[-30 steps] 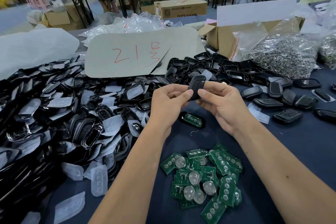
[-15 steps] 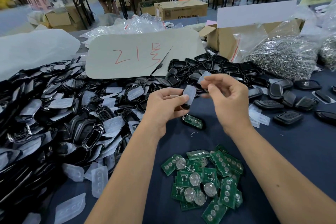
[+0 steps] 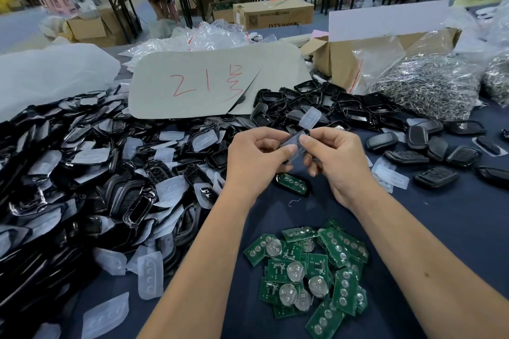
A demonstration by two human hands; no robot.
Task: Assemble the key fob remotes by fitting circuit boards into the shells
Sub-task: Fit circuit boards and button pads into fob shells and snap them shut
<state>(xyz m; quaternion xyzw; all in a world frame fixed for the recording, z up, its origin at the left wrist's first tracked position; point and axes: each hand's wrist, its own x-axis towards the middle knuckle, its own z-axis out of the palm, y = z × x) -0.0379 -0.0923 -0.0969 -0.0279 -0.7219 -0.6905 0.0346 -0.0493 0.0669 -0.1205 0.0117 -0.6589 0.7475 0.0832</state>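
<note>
Even, soft overhead light filled the scene; shadows were faint. Glare glinted off the far-right plastic bags. Edges bowed; the far background blurred.

1. Your left hand and right hand cover most of the shell, so how the pad sits is anyone's guess.
2. The shell pile runs off frame left.
3. Box print is too blurry to read.

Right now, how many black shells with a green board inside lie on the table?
1: the boarded shell lies just below the left hand and right hand; piles may hide others.
</note>
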